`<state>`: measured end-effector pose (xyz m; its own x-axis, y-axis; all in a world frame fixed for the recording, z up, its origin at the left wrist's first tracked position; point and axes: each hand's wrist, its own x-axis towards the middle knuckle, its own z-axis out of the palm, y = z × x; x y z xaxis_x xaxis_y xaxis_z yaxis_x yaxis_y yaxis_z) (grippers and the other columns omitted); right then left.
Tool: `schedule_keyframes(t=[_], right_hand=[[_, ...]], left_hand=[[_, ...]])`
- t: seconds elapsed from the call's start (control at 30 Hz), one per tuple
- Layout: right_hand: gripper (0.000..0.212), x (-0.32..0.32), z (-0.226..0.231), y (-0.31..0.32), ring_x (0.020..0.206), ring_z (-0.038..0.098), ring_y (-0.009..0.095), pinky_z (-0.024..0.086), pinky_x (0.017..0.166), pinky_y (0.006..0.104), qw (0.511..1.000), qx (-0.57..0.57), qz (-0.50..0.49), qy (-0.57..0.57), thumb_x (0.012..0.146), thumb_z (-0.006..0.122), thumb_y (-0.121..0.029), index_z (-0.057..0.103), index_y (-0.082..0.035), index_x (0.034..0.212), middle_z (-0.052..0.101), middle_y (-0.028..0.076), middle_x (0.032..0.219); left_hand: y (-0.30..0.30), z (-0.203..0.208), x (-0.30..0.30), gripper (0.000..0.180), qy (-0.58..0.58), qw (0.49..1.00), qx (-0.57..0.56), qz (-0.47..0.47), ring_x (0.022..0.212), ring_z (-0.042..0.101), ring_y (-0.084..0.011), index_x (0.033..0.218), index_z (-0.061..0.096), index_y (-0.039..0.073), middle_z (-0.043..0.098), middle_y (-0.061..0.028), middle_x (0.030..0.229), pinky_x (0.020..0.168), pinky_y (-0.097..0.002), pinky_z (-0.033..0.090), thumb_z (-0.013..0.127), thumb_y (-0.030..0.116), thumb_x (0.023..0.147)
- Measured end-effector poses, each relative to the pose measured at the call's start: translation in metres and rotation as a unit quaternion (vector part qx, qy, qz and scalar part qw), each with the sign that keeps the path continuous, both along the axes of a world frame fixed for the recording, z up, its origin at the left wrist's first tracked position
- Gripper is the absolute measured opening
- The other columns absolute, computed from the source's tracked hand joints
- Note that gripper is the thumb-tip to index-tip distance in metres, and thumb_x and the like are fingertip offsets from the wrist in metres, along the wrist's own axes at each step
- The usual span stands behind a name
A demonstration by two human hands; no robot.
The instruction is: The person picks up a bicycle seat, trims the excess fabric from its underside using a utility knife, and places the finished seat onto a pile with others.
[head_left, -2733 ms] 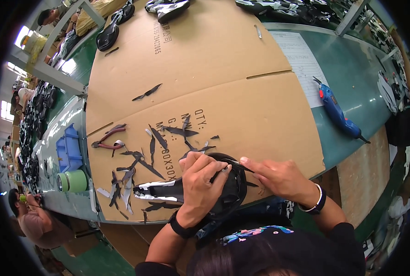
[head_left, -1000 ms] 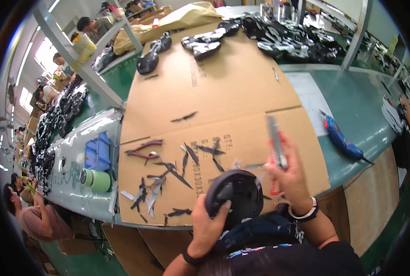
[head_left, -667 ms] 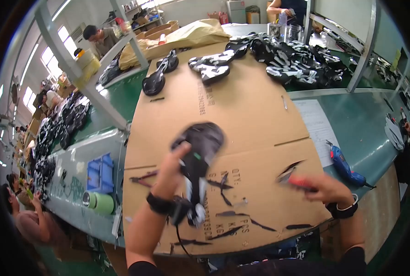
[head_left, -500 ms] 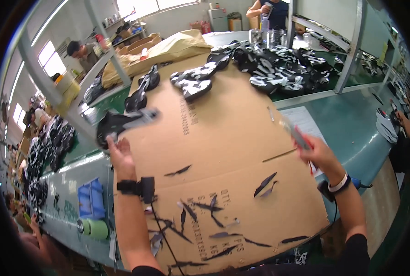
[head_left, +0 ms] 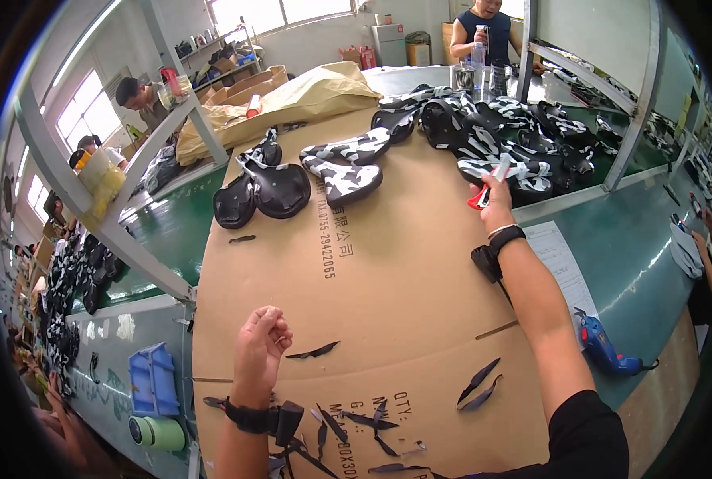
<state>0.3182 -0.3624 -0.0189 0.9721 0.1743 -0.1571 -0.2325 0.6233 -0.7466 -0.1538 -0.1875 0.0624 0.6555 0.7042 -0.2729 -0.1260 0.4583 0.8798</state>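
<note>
My right hand [head_left: 496, 209] is closed around a hand tool with a red handle [head_left: 479, 198] and a pale grey end [head_left: 501, 167]; its exact kind is unclear. It is raised just in front of a black-and-white patterned saddle [head_left: 524, 177] at the edge of a pile. Over the cardboard my left hand [head_left: 263, 343] has its fingers curled in, and nothing shows in them. A thin black strip [head_left: 314, 350] lies beside it. Farther off, black saddles [head_left: 280, 190] lie with their dark undersides up, next to patterned saddles [head_left: 344, 182].
A cardboard sheet [head_left: 420, 279] covers the table, with several black strips [head_left: 332, 423] near me. On the right are a paper sheet [head_left: 559, 259] and a blue power tool [head_left: 607, 347]. A blue bin [head_left: 152, 379] and green bottle [head_left: 158, 433] stand left. Metal posts [head_left: 645, 96] rise beyond; people work nearby.
The black saddle has left my left hand and lies among those at the far left. My left hand has come nearer and curled; my right hand has moved forward with the tool.
</note>
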Motion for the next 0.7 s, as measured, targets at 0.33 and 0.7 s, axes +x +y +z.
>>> schedule_keyframes(t=[0.33, 0.7], right_hand=[[0.027, -0.244, 0.144, -0.143, 0.058, 0.058, 0.017, 0.046, 0.049, 0.0275, 0.833, -0.348, 0.388, -0.186, 0.08, 0.069, -0.017, 0.066, -0.01, 0.106, 0.059, 0.007, 0.074], [0.043, -0.433, 0.101, -0.23, 0.083, 0.066, 0.031, 0.053, 0.074, 0.0374, 0.682, -0.367, 0.495, -0.394, 0.086, 0.071, -0.031, 0.059, -0.008, 0.12, 0.066, 0.014, 0.099]], left_hand=[[-0.118, 0.002, -0.052, 0.035, 0.01, 0.977, -0.069, -0.202, 0.096, 0.061, -0.0201, 0.119, 0.05, 0.003, 0.062, -0.0113, 0.107, 0.083, -0.0317, 0.049, 0.049, 0.033, 0.101], [-0.216, -0.026, -0.117, 0.037, 0.06, 0.987, -0.15, -0.019, 0.095, 0.063, -0.019, 0.125, 0.045, -0.003, 0.06, -0.013, 0.114, 0.082, -0.0317, 0.054, 0.057, 0.014, 0.094]])
